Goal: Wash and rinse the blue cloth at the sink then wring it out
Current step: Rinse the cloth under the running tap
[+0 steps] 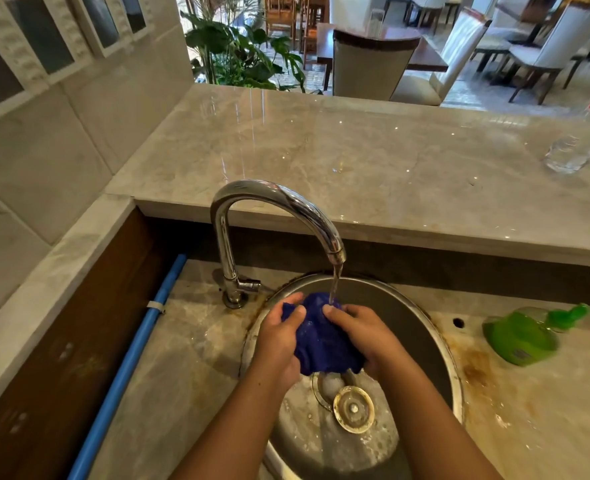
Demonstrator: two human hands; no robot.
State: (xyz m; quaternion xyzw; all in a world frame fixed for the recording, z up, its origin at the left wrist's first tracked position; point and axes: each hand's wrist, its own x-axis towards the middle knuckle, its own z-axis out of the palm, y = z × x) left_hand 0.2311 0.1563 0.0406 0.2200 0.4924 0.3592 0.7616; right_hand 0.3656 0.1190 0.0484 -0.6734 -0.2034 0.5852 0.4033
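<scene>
We judged this the rinse step, wash prob. done: water (pixel 335 282) ran from the tap (pixel 276 209) straight onto the blue cloth (pixel 321 344), and suds (pixel 304 434) lay in the bottom of the sink (pixel 414 320) round the drain cover (pixel 353 408). The cloth was bunched into a ball, held in the air over the back half of the bowl. It sat below the spout and above the drain, touching no part of the sink that we could see.

Our left hand (pixel 278 337) gripped the cloth's left side: fingers (pixel 291 298) curled over its top, thumb pressed into the fabric on the near side. Our right hand (pixel 368 336) gripped the right side, thumb (pixel 331 310) laid on top just beside the stream. Its other fingers were hidden behind the bundle, so we couldn't tell their spread, though the hand was plainly closed round the cloth. Thumbs near each other, not touching.

Next move, as we saw it: squeeze & turn the ball under the stream till no foam showed, then tap off. The lever (pixel 250 285) sat at the tap's base by the sink's back-left rim, so one hand would have to let go. Then twist both ends opposite ways over the bowl to wring. Risk: a bunched cloth rinses poorly inside; opening it out first would help.

A green bottle (pixel 522 337) lay on its side on the counter (pixel 182 358) by the sink's right rim; not needed now, we thought.
</scene>
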